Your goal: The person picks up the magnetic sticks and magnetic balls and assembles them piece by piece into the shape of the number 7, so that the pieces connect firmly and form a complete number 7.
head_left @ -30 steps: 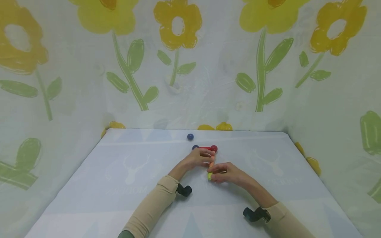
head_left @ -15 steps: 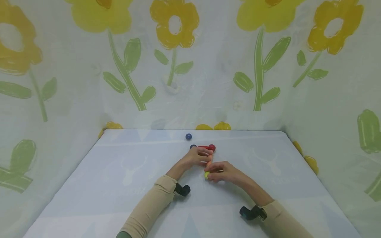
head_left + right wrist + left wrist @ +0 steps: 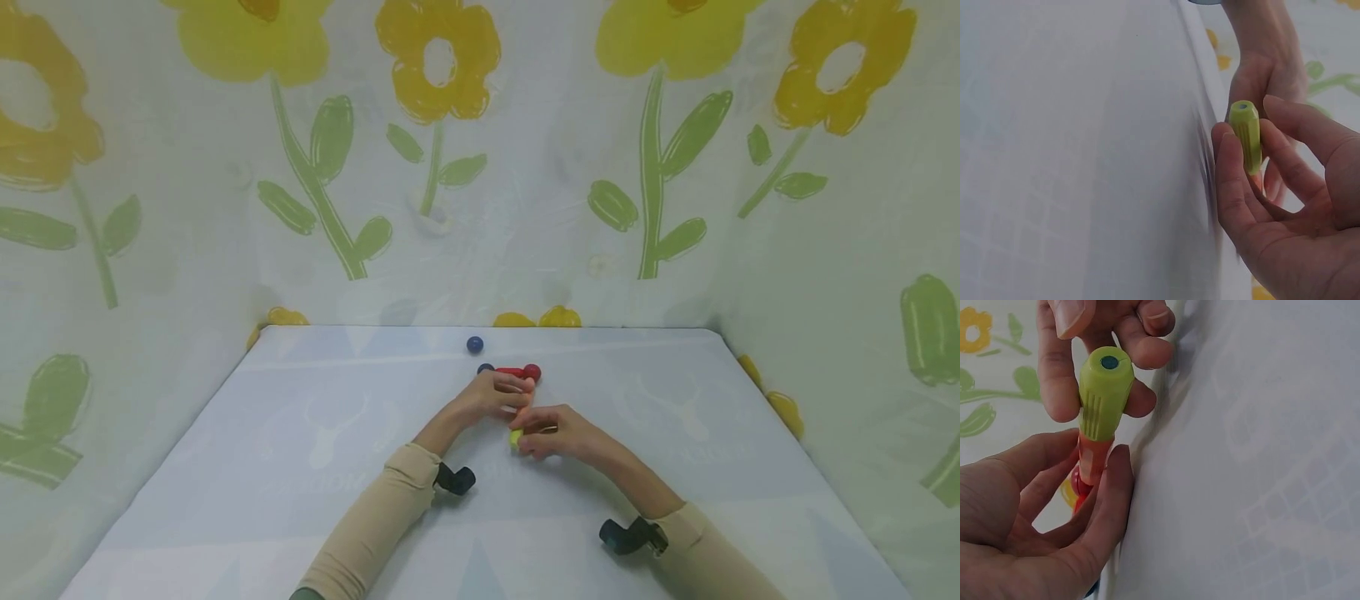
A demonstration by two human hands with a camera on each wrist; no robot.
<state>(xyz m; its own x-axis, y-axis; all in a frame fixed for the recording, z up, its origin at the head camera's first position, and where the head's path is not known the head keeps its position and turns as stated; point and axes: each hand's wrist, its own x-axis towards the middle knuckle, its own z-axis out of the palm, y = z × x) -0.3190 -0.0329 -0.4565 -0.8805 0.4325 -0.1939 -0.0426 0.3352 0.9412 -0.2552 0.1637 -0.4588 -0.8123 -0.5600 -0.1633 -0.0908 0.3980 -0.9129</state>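
Observation:
A yellow-green toy magnetic rod [image 3: 1104, 403] with a dark round tip meets an orange rod [image 3: 1092, 464] end to end. In the head view my left hand [image 3: 491, 396] grips the orange rod, and its far end lies near a red ball [image 3: 532, 372]. My right hand [image 3: 562, 433] holds the yellow-green rod [image 3: 1247, 137] between its fingers, close to the left hand. The right thumb stands slightly off the rod's tip in the right wrist view. Past the left hand, a red rod [image 3: 510, 371] reaches from the red ball to a dark blue ball [image 3: 485, 367], partly hidden by that hand.
Another dark blue ball [image 3: 475, 344] lies by itself near the back edge of the white table [image 3: 637, 375]. A flower-printed curtain [image 3: 540, 208] encloses the table at the back and sides. Black wrist cameras [image 3: 457, 480] sit at both sleeves.
The view has shifted slightly. The right hand and the yellow-green rod have moved a little to the left, nearer the left hand. Both grips look the same.

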